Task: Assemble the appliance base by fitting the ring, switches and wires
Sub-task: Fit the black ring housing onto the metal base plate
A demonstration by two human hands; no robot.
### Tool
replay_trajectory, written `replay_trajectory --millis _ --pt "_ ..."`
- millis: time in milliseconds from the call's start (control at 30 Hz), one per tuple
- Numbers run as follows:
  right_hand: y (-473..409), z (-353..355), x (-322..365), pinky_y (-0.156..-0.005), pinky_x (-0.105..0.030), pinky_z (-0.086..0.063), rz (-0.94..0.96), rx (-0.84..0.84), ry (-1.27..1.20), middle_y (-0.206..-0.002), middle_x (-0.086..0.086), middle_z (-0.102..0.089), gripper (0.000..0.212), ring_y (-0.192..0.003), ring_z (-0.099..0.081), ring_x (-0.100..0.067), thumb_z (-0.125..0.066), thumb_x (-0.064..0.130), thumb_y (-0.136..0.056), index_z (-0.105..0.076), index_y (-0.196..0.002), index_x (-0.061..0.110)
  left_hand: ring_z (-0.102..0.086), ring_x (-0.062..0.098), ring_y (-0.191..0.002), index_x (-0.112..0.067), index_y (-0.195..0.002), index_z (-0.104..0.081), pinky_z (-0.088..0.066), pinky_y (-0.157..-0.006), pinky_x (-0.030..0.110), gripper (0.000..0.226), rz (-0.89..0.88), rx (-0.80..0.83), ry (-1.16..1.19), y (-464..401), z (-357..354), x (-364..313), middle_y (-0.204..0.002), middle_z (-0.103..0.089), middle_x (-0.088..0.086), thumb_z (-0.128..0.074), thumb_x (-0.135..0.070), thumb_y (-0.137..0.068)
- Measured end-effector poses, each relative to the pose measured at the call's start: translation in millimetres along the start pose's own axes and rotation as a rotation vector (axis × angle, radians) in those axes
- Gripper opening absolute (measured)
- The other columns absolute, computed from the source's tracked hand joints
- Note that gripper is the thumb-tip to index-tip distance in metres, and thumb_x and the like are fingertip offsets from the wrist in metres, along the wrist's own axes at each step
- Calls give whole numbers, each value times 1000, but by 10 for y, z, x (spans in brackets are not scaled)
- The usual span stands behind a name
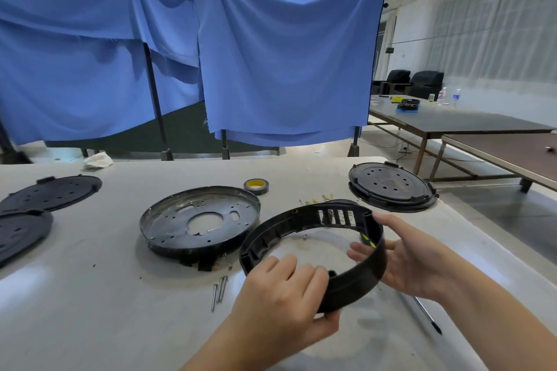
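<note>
A black plastic ring (289, 221) with a slotted vent section is held tilted above the white table. My left hand (286, 295) grips its near rim, fingers over the top and thumb under. My right hand (410, 259) clasps its right side, fingers inside and palm outside, by a yellow-striped mark. To the left lies the round black metal base plate (168, 220) with a central opening and many holes. Thin wires with yellow terminals (316, 199) lie behind the ring. Three long screws (219, 291) rest on the table in front of the base plate.
A roll of yellow tape (256, 186) sits behind the base plate. A stack of black round covers (391, 187) stands at the back right, two more covers (48, 193) at the far left. A screwdriver (426, 315) lies at the right. Blue cloth screens stand behind the table.
</note>
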State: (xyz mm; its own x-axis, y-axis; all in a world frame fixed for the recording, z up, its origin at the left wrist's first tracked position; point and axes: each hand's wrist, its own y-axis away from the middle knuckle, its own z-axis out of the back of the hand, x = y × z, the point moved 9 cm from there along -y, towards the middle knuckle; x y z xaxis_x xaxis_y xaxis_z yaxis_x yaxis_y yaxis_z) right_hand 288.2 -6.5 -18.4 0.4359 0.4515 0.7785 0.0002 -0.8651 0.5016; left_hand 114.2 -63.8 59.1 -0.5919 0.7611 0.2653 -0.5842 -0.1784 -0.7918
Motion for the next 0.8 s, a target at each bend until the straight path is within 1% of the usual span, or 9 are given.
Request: replay_trajectory --millis 67,200,300,367,433,467,533,633,800 --pt "-19 -8 -13 -49 -30 -58 9 6 -37 -106 -19 -70 66 -81 -73 -28 -72 38 -66 -52 -114 -2 -39 19 -48 -13 -65 -63 -36 -42 30 26 3 9 -1 9 -12 7 -54 -45 -2 -64 -37 -75" --pt "-50 47 -79 -64 -36 -58 7 -15 -73 -106 -19 -70 57 -80 -72 -30 -66 37 -81 -49 -118 -2 -39 19 -49 -14 -64 -60 -36 -43 30 26 1 66 2 30 -71 -24 -55 -45 -2 -64 -38 -74" --pt "-55 142 -128 -65 -36 -58 -2 -55 -26 -101 -17 -71 55 -79 -72 -28 -62 37 -86 -50 -119 -5 -40 19 -50 -15 -68 -62 -37 -42 29 24 3 124 17 43 -121 -79 -57 -47 -2 -65 -38 -72" --pt "-51 188 -156 -62 -34 -59 -14 -65 -4 -96 -15 -72 54 -75 -73 -25 -62 35 -86 -51 -120 -6 -45 18 -52 -14 -89 -73 -40 -42 29 32 9 162 22 50 -146 -119 -62 -54 -2 -64 -39 -70" --pt "-45 207 -178 -61 -32 -60 -19 -60 10 -95 -14 -71 53 -72 -72 -24 -61 33 -86 -53 -120 -6 -50 18 -53 -15 -115 -70 -42 -43 27 51 -8 180 20 40 -162 -209 -72 -63 -1 -64 -34 -68" --pt "-44 209 -186 -61 -31 -60 -16 -59 23 -95 -14 -71 52 -71 -72 -23 -61 32 -86 -53 -120 -6 -51 19 -53 -19 -119 -69 -42 -42 25 50 -30 165 9 25 -148 -274 -76 -66 0 -61 -28 -71" --pt "-49 222 -200 -57 -30 -60 -6 -72 37 -95 -15 -70 52 -69 -72 -23 -61 31 -86 -54 -119 -8 -50 19 -51 -23 -111 -73 -39 -41 21 38 -57 145 3 -9 -128 -405 -79 -69 1 -45 -14 -86" --pt "-59 290 -197 -52 -30 -57 16 -131 56 -93 -20 -69 48 -65 -71 -27 -62 28 -86 -56 -113 -10 -45 17 -47 -24 -96 -77 -33 -39 18 51 -60 86 -29 -63 -45 -515 -67 -63 -2 -28 -8 -95" --pt "-67 341 -164 -58 -33 -59 6 -187 265 -80 -20 -69 36 -61 -68 -28 -56 24 -86 -61 -100 -10 -35 14 -39 -27 -84 -75 -27 -40 17 35 -71 142 -59 -22 -138 -614 -53 -50 -5 -44 -14 -93"
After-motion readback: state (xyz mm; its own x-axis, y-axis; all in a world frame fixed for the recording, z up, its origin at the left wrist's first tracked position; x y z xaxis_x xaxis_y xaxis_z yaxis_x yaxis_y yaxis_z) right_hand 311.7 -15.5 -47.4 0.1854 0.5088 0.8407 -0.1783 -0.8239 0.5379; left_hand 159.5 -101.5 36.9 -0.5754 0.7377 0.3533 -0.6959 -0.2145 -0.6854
